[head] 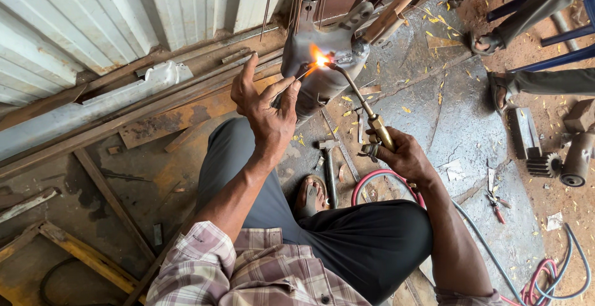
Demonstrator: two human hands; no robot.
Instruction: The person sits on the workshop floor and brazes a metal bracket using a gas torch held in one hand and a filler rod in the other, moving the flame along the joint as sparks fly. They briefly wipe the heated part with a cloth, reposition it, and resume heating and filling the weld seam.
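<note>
Head view, looking down: I see the left hand (pixel 263 111) raised in front of the knee, thumb and forefinger pinching a thin filler rod (pixel 296 77), the remaining fingers spread upward. The rod tip meets the flame (pixel 321 60) on the face of a grey metal casting (pixel 322 64), which stands upright on the ground against a corrugated wall (pixel 93 15).

The right hand (pixel 403 152) is wrapped around the brass handle of a gas torch (pixel 362 104), fingers pressed together in a full grip. The torch neck rises to the flame. A red hose (pixel 372 182) loops from the handle beside the right knee, and a second grey hose (pixel 489 250) runs off to the right.

A hammer (pixel 330 166) lies on the ground between the feet, near the sandalled foot (pixel 312 196). Pliers (pixel 498 205) lie well apart on the right. Another person's feet (pixel 496 64) rest beyond the casting.

Risks, as I judge them:
- Both hands are bare, and the left fingers sit near the flame. Heat travelling along the rod could burn them.
- The red hose appears to lie just beside hot work. A dropped bead could damage it.
- Open sandals leave toes exposed to falling metal.
</note>
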